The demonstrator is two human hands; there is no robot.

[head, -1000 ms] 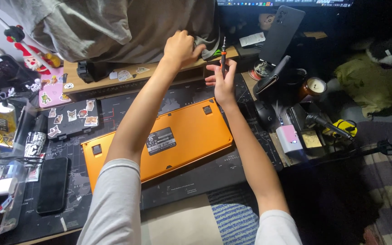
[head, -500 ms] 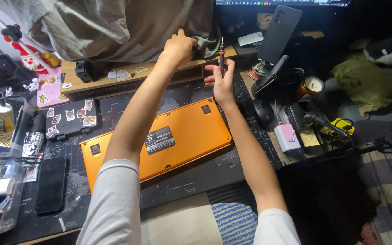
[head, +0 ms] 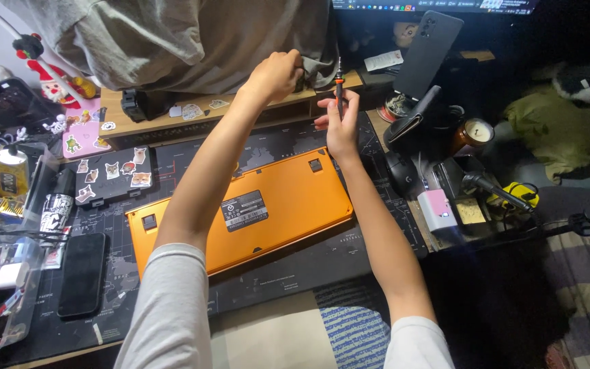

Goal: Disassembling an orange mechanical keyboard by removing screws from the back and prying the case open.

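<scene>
1. The left hand [head: 278, 74] is reached to the far edge of the tabletop [head: 322, 256], its fingers curled shut on the hem of a grey cloth [head: 192, 37] that hangs over the wooden shelf [head: 172, 113].
2. The right hand [head: 341, 123] is just right of it, fingers pinching a slim screwdriver [head: 339, 78] held upright, tip pointing up.
3. An orange keyboard [head: 240, 208] lies upside down on the dark desk mat, just near of both hands, between the two forearms, with a label at its middle.
4. A black phone [head: 82, 273] lies flat on the mat at the near left.
5. A second dark phone [head: 426, 51] leans upright at the far right, beyond the right hand.
6. A lit candle jar [head: 471, 134] stands to the right, well apart from the keyboard.
</scene>
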